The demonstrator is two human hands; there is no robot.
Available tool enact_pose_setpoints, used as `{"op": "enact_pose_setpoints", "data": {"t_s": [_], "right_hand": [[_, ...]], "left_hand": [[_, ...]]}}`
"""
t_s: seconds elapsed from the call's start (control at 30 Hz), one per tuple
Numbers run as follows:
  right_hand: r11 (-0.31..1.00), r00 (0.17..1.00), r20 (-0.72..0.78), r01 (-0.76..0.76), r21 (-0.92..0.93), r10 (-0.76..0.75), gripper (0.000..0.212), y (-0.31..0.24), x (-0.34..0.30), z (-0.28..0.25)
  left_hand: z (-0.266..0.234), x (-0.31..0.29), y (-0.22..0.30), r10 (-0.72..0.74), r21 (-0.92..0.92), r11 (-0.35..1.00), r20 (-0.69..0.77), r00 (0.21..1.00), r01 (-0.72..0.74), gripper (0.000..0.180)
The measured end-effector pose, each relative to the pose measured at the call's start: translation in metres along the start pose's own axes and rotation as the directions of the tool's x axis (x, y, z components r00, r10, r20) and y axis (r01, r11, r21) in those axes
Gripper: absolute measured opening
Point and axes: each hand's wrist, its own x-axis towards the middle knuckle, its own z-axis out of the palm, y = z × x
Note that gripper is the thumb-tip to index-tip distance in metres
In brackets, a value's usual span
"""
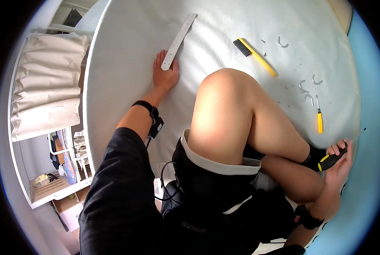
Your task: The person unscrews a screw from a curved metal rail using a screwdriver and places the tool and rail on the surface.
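My left hand (166, 75) holds the near end of a long white-grey metal strip (180, 40) with small holes along it. The strip lies across this hand, between fingers and thumb, and points away to the upper right. At the far right, my right hand (339, 163) is closed around the black-and-yellow handle of a screwdriver (332, 158). Its thin shaft is hard to make out against the pale blue wall. Nearest to that hand on the bed lies a smaller screwdriver (319, 122) with a yellow handle.
A yellow-handled brush (258, 58) with dark bristles lies on the white bedding (126, 51). Metal hooks (302, 87) and small screws (264, 54) are scattered to its right. My bent knee (226, 97) rises between my hands. The blue wall (368, 170) borders the right side.
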Motion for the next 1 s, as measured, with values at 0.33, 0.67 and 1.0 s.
{"op": "enact_pose_setpoints", "data": {"t_s": [0.33,0.67,1.0], "right_hand": [[1.000,1.000,0.003,0.003,-0.017,-0.003,0.018,-0.007,0.001,-0.003],[1.000,1.000,-0.014,-0.010,-0.011,0.009,0.022,-0.007,0.008,-0.009],[0.992,0.992,-0.117,-0.051,-0.117,0.037,0.025,0.002,0.018,-0.009]], "left_hand": [[0.021,0.073,-0.003,0.124,0.040,0.991,0.012,0.992,-0.125,0.067],[0.027,0.144,0.007,0.044,0.002,0.999,0.008,0.999,-0.044,0.068],[0.009,0.194,0.021,0.018,-0.001,1.000,-0.024,1.000,-0.018,0.049]]}}
